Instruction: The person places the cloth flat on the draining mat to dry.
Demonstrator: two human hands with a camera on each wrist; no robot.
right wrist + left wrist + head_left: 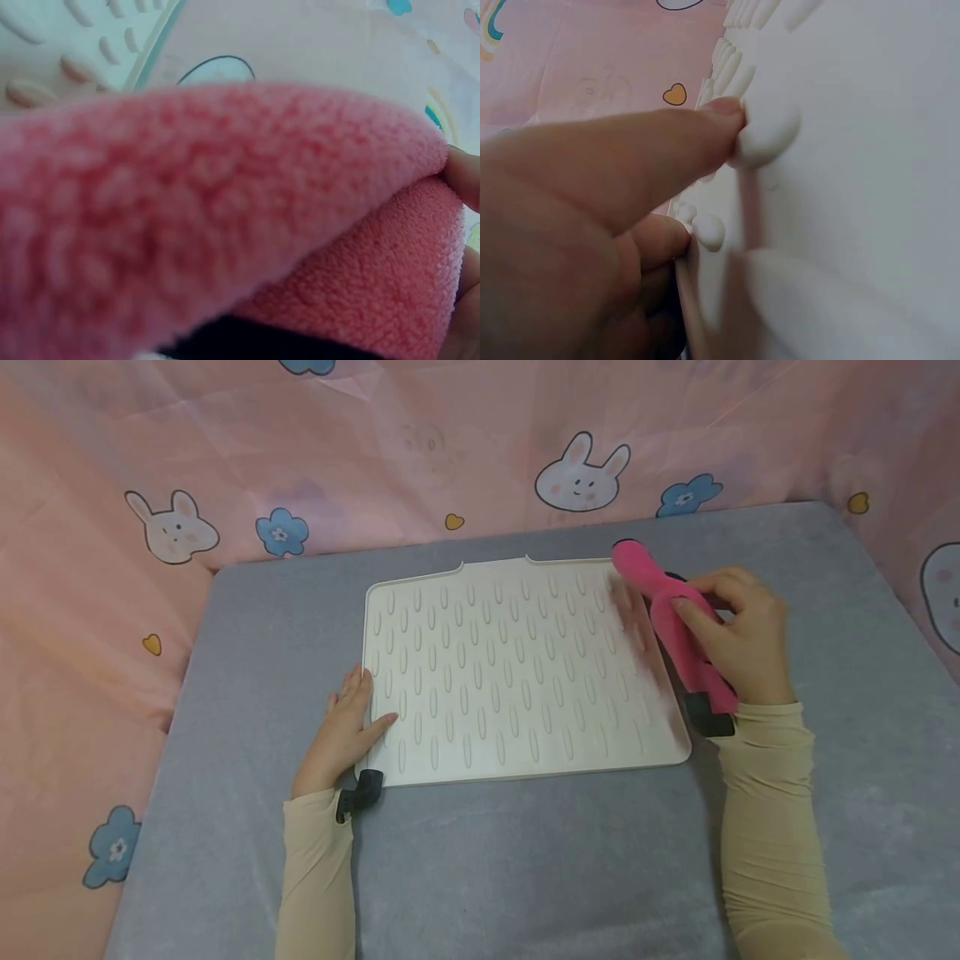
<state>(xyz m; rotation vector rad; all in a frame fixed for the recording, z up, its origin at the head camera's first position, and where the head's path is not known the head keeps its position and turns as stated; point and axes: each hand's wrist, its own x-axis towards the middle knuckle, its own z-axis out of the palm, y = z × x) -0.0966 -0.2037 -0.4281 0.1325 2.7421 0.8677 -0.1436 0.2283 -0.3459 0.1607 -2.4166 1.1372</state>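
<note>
Centrally on the grey table surface point(525, 860) lies a cream silicone mat point(517, 668), rectangular with rounded corners, a low raised rim and a shallow notch in the middle of its far edge. Rows of elongated oval ridges cover its face; the left wrist view shows these ridges as rounded bumps standing proud of the sheet.

Left hand point(347, 727): flat on the mat's near-left edge, fingers extended and slightly spread, thumb lying on the ridged face. The left wrist view shows 1 fingertip point(724, 112) pressed against a ridge and a second finger touching the rim lower down. Nothing is pinched.

Right hand point(738, 639): fingers curled round a pink fleece cloth point(667, 618), bunched into a long roll. The roll lies along the mat's right edge, its far end over the far-right corner and its near end at the wrist. The right wrist view shows a deep, fuzzy pile and a fingertip point(465, 176) at the fold.

Edges and open room:
- Left of mat: a broad strip of bare grey surface.
- Near side: a wide band of grey surface, crossed by both beige sleeves point(772, 827).
- Right of mat: open surface beyond the right hand.
- Far side: a narrow strip, then the pink rabbit-print backdrop point(300, 460), which also encloses both sides.
</note>
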